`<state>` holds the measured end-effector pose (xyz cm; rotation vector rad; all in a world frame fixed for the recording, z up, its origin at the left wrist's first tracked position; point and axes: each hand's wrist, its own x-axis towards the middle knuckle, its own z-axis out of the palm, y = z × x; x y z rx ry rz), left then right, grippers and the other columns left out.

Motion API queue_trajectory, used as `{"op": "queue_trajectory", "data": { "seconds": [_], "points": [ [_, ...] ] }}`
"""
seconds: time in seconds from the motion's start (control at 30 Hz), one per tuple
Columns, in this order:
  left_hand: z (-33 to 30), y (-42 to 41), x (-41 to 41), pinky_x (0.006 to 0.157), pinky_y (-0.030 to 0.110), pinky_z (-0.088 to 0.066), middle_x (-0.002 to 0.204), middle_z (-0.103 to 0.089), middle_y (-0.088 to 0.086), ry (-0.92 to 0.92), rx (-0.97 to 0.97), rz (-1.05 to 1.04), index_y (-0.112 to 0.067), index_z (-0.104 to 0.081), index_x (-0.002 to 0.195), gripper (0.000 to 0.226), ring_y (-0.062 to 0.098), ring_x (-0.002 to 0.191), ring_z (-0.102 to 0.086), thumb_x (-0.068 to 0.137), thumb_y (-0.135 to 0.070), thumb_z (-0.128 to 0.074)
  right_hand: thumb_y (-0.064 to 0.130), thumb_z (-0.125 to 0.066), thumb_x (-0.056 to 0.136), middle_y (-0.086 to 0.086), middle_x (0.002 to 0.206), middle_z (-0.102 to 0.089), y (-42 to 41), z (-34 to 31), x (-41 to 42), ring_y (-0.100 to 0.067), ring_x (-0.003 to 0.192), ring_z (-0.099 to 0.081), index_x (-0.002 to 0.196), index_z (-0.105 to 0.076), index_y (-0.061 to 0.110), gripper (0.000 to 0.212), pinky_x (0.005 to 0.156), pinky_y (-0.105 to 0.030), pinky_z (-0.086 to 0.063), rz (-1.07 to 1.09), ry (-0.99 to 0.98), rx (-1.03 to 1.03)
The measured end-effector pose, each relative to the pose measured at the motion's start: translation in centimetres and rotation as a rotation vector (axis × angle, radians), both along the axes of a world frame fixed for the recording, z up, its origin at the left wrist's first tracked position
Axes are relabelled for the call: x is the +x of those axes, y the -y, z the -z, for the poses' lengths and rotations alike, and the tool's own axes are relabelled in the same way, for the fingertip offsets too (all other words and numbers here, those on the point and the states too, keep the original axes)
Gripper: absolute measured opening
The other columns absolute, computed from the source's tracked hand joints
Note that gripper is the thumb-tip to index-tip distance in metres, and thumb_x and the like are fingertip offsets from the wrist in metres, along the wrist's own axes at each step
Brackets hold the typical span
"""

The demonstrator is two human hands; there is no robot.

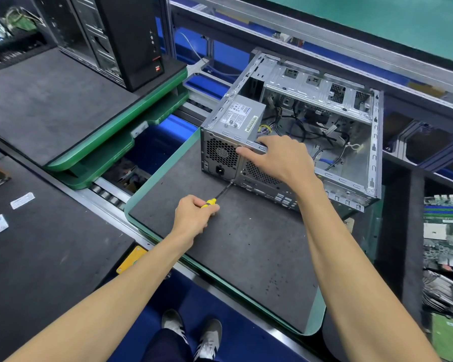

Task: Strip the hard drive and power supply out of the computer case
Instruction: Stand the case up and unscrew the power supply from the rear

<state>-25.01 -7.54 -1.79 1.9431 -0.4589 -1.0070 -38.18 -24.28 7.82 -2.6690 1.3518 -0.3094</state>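
Observation:
An open silver computer case (351, 163) lies on its side on a green-rimmed grey tray (233, 252). The grey power supply (241, 116) sits in the case's near left corner, its label facing up. My left hand (194, 215) grips a yellow-handled screwdriver (219, 197), whose tip touches the case's rear panel just below the power supply's fan grille. My right hand (280, 158) grips the case's top rear edge, thumb against the rear panel, fingers curled over the rim. Loose cables (314, 129) lie inside the case. No hard drive is visible.
A black tower case (120, 37) stands on stacked green trays (120, 152) at the back left. Circuit boards (445, 231) lie in a bin at the right. Conveyor rollers (107, 195) run under the trays. Small packets (21, 201) lie on the left mat.

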Motion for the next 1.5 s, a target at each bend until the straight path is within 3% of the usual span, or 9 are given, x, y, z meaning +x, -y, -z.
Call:
{"op": "queue_trajectory", "data": {
  "seconds": [0.2, 0.4, 0.53, 0.67, 0.9, 1.13, 1.23, 1.37, 1.5],
  "points": [
    [-0.60, 0.23, -0.10, 0.038, 0.018, -0.020, 0.057, -0.061, -0.001, -0.146, 0.127, 0.142, -0.009, -0.067, 0.088, 0.045, 0.012, 0.039, -0.030, 0.104, -0.042, -0.041, 0.090, -0.034, 0.082, 0.007, 0.076, -0.056, 0.05, -0.04, 0.02, -0.029, 0.091, -0.067, 0.118, -0.069, 0.040, 0.071, 0.069, -0.035, -0.036, -0.007, -0.014, -0.001],
    [0.03, 0.00, -0.37, 0.054, 0.030, -0.035, 0.082, -0.061, 0.009, 0.085, 0.055, 0.115, -0.014, -0.050, 0.090, 0.031, 0.020, 0.065, -0.047, 0.088, -0.033, -0.073, 0.090, -0.034, 0.082, 0.007, 0.073, -0.057, 0.01, -0.11, 0.05, -0.029, 0.089, -0.067, 0.119, -0.069, 0.040, 0.071, 0.067, -0.035, -0.036, -0.007, -0.015, -0.001],
    [-0.27, 0.03, -0.03, 0.040, 0.021, -0.033, 0.074, -0.074, 0.006, -0.012, 0.027, 0.076, -0.010, -0.061, 0.085, 0.029, 0.016, 0.048, -0.042, 0.097, -0.035, -0.060, 0.090, -0.035, 0.082, 0.004, 0.078, -0.063, 0.15, -0.07, 0.01, -0.030, 0.091, -0.067, 0.119, -0.069, 0.040, 0.071, 0.067, -0.035, -0.037, -0.013, -0.022, -0.001],
    [-0.60, 0.23, -0.14, 0.036, 0.018, -0.023, 0.058, -0.060, 0.000, -0.117, 0.109, 0.159, -0.009, -0.066, 0.086, 0.043, 0.012, 0.040, -0.034, 0.104, -0.038, -0.040, 0.090, -0.035, 0.082, 0.000, 0.093, -0.074, 0.15, -0.07, 0.02, -0.031, 0.093, -0.068, 0.121, -0.068, 0.039, 0.073, 0.068, -0.035, -0.037, -0.021, -0.010, -0.004],
    [-0.19, 0.30, -0.17, 0.055, 0.030, -0.035, 0.086, -0.064, 0.006, 0.097, 0.045, 0.134, -0.014, -0.047, 0.095, 0.032, 0.020, 0.071, -0.048, 0.090, -0.035, -0.071, 0.090, -0.035, 0.081, -0.003, 0.101, -0.075, 0.13, 0.08, 0.03, -0.034, 0.097, -0.068, 0.122, -0.069, 0.035, 0.077, 0.072, -0.038, -0.039, -0.022, 0.004, -0.014],
    [-0.37, 0.42, -0.05, 0.037, 0.019, -0.024, 0.060, -0.057, 0.002, -0.063, 0.114, 0.199, -0.008, -0.067, 0.089, 0.048, 0.012, 0.041, -0.034, 0.106, -0.041, -0.037, 0.094, -0.027, 0.079, -0.002, 0.097, -0.075, 0.16, 0.11, 0.10, -0.032, 0.094, -0.067, 0.116, -0.072, 0.034, 0.084, 0.071, -0.039, -0.038, -0.006, 0.012, -0.010],
    [-0.25, 0.46, -0.01, 0.043, 0.023, -0.025, 0.067, -0.045, 0.002, 0.031, 0.103, 0.218, -0.014, -0.053, 0.084, 0.038, 0.014, 0.048, -0.034, 0.102, -0.047, -0.047, 0.095, -0.027, 0.079, -0.001, 0.093, -0.074, 0.13, 0.14, 0.09, -0.032, 0.092, -0.067, 0.115, -0.072, 0.035, 0.083, 0.070, -0.038, -0.037, 0.000, 0.015, -0.005],
    [0.22, 0.05, 0.01, 0.057, 0.031, -0.036, 0.082, -0.064, 0.006, 0.129, 0.056, 0.171, -0.012, -0.051, 0.098, 0.033, 0.019, 0.068, -0.048, 0.091, -0.038, -0.070, 0.095, -0.027, 0.079, -0.003, 0.097, -0.075, 0.10, 0.21, 0.17, -0.032, 0.094, -0.067, 0.118, -0.071, 0.033, 0.085, 0.071, -0.039, -0.037, -0.002, 0.019, -0.011],
    [-0.15, 0.09, -0.02, 0.044, 0.024, -0.032, 0.068, -0.071, 0.002, 0.031, 0.011, 0.141, -0.011, -0.057, 0.088, 0.029, 0.014, 0.048, -0.042, 0.099, -0.037, -0.058, 0.095, -0.026, 0.078, -0.002, 0.097, -0.075, 0.18, 0.30, 0.14, -0.032, 0.095, -0.068, 0.118, -0.071, 0.034, 0.086, 0.071, -0.039, -0.037, 0.000, 0.018, -0.005]
  ]
}}
